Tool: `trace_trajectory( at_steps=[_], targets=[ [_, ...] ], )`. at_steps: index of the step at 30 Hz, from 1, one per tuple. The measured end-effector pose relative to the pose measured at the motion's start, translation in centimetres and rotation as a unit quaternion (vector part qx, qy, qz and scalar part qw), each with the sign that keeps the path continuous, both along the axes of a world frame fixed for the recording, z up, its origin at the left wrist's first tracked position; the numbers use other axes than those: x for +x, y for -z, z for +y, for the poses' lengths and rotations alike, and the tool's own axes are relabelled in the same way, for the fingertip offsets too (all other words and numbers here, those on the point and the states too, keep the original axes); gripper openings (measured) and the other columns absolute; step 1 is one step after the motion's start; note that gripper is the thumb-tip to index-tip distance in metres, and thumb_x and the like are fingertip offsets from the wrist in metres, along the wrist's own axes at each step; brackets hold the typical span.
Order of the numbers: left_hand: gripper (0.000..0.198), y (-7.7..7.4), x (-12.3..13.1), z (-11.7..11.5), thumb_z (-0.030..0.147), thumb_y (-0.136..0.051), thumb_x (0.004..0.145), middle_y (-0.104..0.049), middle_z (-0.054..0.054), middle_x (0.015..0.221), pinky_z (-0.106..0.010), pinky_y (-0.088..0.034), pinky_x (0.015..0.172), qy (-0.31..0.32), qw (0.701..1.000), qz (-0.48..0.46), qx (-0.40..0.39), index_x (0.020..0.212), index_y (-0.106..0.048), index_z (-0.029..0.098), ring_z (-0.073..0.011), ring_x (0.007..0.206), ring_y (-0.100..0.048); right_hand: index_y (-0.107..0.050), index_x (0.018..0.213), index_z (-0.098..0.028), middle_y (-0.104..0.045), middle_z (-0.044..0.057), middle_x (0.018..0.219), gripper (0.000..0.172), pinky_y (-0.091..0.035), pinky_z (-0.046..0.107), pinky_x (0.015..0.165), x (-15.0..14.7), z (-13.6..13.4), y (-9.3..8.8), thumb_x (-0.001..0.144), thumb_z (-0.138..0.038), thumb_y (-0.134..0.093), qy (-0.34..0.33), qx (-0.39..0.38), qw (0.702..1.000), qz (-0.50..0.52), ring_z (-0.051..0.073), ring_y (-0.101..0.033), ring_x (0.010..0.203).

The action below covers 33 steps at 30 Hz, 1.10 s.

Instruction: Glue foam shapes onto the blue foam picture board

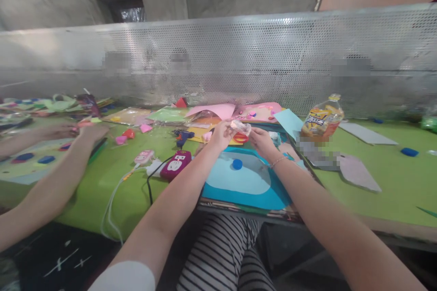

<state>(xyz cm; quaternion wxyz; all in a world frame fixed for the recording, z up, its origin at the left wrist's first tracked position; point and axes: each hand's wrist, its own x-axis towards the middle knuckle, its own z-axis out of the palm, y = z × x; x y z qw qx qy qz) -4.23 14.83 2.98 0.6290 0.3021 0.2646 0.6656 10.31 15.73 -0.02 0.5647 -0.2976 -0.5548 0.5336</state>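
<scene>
Between my two hands is a small crumpled wrapper [241, 127], whitish and see-through; what it contains is too blurred to tell. My left hand [222, 133] pinches its left end and my right hand [261, 140] has the other end between the fingertips. Below them lies a blue sheet [280, 195] with a light-blue rounded shape [221, 174] on it. A round dark-blue piece [237, 164] sits on that shape. Something red [241, 137] shows just under the wrapper.
On the green table [133, 200] lie a glue gun [183, 137], a purple power bank [176, 165] and a white cable [111, 200]. A drink bottle [322, 118] stands right. At left, a co-worker's arms [64, 177] reach over another sheet. A perforated metal screen [218, 63] stands behind.
</scene>
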Motion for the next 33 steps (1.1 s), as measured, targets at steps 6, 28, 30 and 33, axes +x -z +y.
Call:
trace_trajectory(
  at_steps=[6,28,30,33],
  targets=[
    [0.013,1.7,1.9,-0.5,0.018,-0.07,0.067,-0.06,0.0,0.063,-0.025,-0.049,0.071,0.024,0.996,0.082,0.013,0.071,-0.059,0.013,-0.0102,0.061,-0.06,-0.064,0.092,-0.013,-0.03,-0.011,0.041,0.035,-0.013,0.021,0.039,-1.2,-0.4,0.4,0.06,-0.027,-0.06,0.078,0.014,0.997,-0.021,0.004,-0.019,0.038],
    [0.011,4.2,0.3,2.6,0.005,-0.056,0.061,-0.063,-0.001,0.06,-0.033,-0.051,0.073,-0.066,0.932,0.356,0.031,0.064,-0.059,0.015,-0.0184,0.068,-0.063,-0.059,0.083,-0.018,-0.044,-0.006,0.046,0.018,-0.025,0.021,0.039,-0.7,-0.3,0.8,0.07,-0.03,-0.055,-0.03,0.064,0.979,-0.19,0.007,-0.036,0.038],
    [0.014,3.9,0.4,2.1,0.005,-0.055,0.061,-0.064,-0.001,0.06,-0.034,-0.051,0.073,-0.056,0.941,0.333,0.019,0.069,-0.059,0.016,-0.0182,0.067,-0.064,-0.059,0.083,-0.019,-0.047,-0.005,0.048,0.018,-0.029,0.021,0.039,-0.7,-0.3,0.7,0.069,-0.03,-0.056,-0.032,0.065,0.979,-0.189,0.008,-0.039,0.04],
    [0.015,3.0,0.9,1.0,0.007,-0.056,0.063,-0.065,-0.001,0.06,-0.034,-0.052,0.07,-0.011,0.959,0.284,0.011,0.075,-0.061,0.015,-0.0174,0.062,-0.064,-0.06,0.081,-0.018,-0.046,-0.006,0.046,0.019,-0.029,0.021,0.039,-0.7,-0.3,0.6,0.069,-0.032,-0.055,0.0,0.066,0.983,-0.17,0.008,-0.039,0.04]
  ],
)
